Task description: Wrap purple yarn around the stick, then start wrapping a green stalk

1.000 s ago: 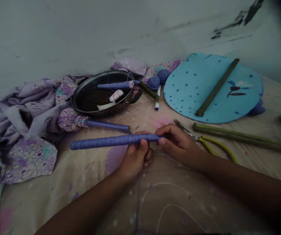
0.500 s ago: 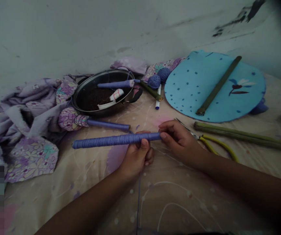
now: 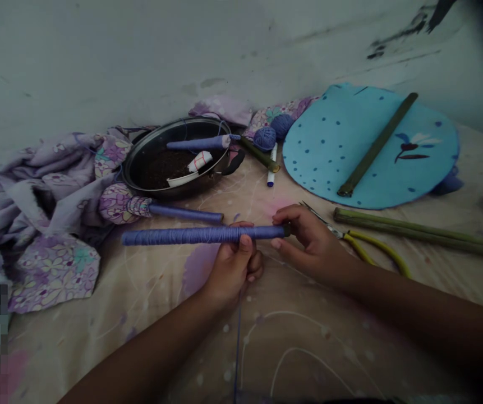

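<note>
Two fingers of my right hand (image 3: 311,240) pinch the end of the purple-wrapped stick (image 3: 182,236) level, my left hand (image 3: 235,266) curled snug around it.

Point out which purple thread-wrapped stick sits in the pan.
The purple thread-wrapped stick resting in the dark metal pan; the others lie on the bedsheet or across the left hand and right hand.

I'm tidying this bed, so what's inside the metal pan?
The metal pan holds a purple thread-wrapped stick, a small white roll with red marks, a white strip and dark granular material. Anything beneath these is covered and cannot be seen.
</note>
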The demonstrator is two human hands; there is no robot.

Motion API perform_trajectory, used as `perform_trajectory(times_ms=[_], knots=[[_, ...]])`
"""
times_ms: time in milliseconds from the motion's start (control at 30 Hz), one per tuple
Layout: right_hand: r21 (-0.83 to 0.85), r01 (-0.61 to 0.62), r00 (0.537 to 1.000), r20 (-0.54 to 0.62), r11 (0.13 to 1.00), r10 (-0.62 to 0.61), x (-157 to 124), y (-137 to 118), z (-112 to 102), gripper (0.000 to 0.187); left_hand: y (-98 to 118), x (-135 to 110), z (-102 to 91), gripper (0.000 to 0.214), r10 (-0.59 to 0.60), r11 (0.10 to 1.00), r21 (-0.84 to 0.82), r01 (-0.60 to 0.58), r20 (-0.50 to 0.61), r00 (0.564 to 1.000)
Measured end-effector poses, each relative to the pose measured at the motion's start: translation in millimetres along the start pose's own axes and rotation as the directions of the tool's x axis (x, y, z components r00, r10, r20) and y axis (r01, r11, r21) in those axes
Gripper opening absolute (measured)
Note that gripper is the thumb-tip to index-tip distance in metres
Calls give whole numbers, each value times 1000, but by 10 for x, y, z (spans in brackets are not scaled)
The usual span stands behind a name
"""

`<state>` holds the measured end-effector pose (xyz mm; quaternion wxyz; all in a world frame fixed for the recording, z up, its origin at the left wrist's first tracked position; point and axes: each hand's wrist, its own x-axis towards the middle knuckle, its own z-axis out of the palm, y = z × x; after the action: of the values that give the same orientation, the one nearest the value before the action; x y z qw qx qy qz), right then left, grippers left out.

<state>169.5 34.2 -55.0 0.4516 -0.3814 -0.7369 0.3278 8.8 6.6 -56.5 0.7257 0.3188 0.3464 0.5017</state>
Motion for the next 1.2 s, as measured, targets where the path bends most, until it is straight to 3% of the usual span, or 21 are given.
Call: perform_trajectory(times_ms=[100,200,533,900,1200], knots=[[79,-251,967,77,965,245,-9,-1,0,26,-7,-3,-5,37,6,1000,-11,-6,9,1000],[124,-344,934,148,931,325,-15,-7,-11,31,-8,-5,0,35,4,1000,-14,-4,14,1000],[67,-237,970,68,969,232,-17,-7,8,22,11,-9,2,35,-19,1000,-11,19,15,1000],[49,50,997,-55,998,-47,-35,98,33,13,25,15,-17,42,-41,998,-43,43,31,999],[180,-268,963,30,946,267,-45,24,13,28,59,21,-19,34,-74,994,-79,76,26,997]])
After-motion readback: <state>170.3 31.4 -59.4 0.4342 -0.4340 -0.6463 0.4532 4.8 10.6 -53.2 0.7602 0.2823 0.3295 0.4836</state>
